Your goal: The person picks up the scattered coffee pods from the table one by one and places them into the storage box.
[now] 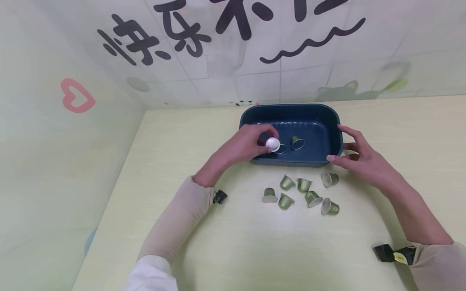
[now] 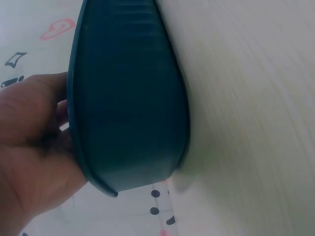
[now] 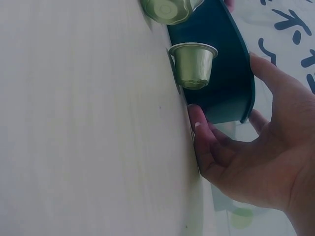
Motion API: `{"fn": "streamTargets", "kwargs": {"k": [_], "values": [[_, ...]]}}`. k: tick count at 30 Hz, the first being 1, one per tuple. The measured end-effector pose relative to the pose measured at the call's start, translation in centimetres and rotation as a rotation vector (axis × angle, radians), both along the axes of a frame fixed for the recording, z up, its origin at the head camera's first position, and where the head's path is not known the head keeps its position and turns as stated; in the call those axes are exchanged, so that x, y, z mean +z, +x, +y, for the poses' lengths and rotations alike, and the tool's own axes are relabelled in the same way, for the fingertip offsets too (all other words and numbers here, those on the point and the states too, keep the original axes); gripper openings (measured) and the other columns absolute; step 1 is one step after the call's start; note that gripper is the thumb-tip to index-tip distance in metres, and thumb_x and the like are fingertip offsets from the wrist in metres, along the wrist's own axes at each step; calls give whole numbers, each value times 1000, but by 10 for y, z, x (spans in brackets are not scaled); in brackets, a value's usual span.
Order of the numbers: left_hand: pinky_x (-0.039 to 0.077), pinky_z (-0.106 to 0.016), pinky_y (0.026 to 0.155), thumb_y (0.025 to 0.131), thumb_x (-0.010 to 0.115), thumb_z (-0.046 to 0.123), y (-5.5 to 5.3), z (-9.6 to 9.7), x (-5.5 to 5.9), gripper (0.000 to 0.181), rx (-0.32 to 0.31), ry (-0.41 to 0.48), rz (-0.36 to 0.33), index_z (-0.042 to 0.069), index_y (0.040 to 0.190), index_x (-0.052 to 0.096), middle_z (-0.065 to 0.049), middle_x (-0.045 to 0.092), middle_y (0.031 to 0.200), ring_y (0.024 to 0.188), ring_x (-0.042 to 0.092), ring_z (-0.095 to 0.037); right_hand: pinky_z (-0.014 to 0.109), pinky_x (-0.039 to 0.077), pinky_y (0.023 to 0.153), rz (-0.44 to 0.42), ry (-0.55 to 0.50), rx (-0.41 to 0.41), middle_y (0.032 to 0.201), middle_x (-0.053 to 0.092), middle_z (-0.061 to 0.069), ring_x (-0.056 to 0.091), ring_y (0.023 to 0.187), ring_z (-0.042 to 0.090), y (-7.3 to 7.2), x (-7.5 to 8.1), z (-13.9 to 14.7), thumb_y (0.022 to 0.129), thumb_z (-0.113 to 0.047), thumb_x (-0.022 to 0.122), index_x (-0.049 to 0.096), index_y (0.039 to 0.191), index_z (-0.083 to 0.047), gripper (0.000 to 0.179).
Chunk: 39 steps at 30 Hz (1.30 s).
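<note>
A dark blue rectangular tub [image 1: 291, 162] lies lengthwise before me. My left hand [image 1: 247, 141] reaches over its left part, pinching a coffee capsule [image 1: 273, 144] with the pale round lid up. Close beside that capsule, another capsule's rim [image 1: 281, 152] shows inside the tub, and a green capsule [image 1: 295, 142] lies on its side nearer the middle. My right hand [image 1: 364, 159] grips the tub's right end, thumb at the front corner and index finger at the rim. In the left wrist view, the tub wall [image 2: 128, 98] hides the left fingertips.
Several green capsules lie scattered in front of the tub, among them one on its side [image 1: 330, 179] close to the right thumb and one lid-down [image 1: 269, 195]. A printed curtain [image 1: 218, 81] hangs behind the pale wooden table [image 1: 247, 250].
</note>
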State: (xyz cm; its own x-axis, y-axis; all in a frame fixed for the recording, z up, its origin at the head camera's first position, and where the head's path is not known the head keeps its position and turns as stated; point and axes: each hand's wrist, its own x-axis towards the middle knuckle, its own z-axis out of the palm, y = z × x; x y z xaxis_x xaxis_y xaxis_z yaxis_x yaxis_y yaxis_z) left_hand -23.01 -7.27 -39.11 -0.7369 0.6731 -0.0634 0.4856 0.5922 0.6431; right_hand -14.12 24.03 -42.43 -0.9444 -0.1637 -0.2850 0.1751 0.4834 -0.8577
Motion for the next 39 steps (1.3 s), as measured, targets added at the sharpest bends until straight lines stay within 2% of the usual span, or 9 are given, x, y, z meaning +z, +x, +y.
{"fn": "streamTargets", "kwargs": {"k": [6,13,20,27,34,39], "values": [[51,-22,84,88,76,7,-3,2,-1,30,1,15,-18,9,117,66,-2,68,111,93,67,-9,38,42,90,-5,5,-5,147,39,23,49,127,37,-1,-1,0,93,-43,68,8,155,-51,86],[51,-21,82,88,76,8,-4,5,-1,28,3,13,-13,11,115,68,-1,69,110,93,68,-9,48,40,94,5,-6,1,149,35,28,44,131,44,-1,-2,1,94,-43,68,7,156,-50,87],[50,-20,81,89,76,13,-5,7,-4,29,-2,-24,14,13,117,69,0,70,109,89,68,-8,48,41,92,16,-11,10,148,35,29,44,130,45,0,-3,1,94,-42,67,7,155,-50,86],[48,-21,77,90,76,21,-5,8,-4,32,-21,-98,81,17,121,71,4,69,107,84,63,-7,52,40,94,21,-13,7,149,35,29,44,130,45,0,-3,0,94,-42,68,8,155,-50,86],[47,-22,77,89,77,21,-5,9,-1,31,-25,-111,75,18,119,73,4,68,106,83,60,-8,50,41,93,13,-18,11,149,34,28,43,131,45,1,0,-1,95,-42,67,7,155,-51,86],[46,-21,78,89,76,19,-5,10,-1,28,-35,-119,95,16,118,74,2,66,109,89,59,-11,49,40,94,-2,-29,9,149,35,28,45,130,43,3,1,-1,95,-42,67,7,155,-51,86]]}}
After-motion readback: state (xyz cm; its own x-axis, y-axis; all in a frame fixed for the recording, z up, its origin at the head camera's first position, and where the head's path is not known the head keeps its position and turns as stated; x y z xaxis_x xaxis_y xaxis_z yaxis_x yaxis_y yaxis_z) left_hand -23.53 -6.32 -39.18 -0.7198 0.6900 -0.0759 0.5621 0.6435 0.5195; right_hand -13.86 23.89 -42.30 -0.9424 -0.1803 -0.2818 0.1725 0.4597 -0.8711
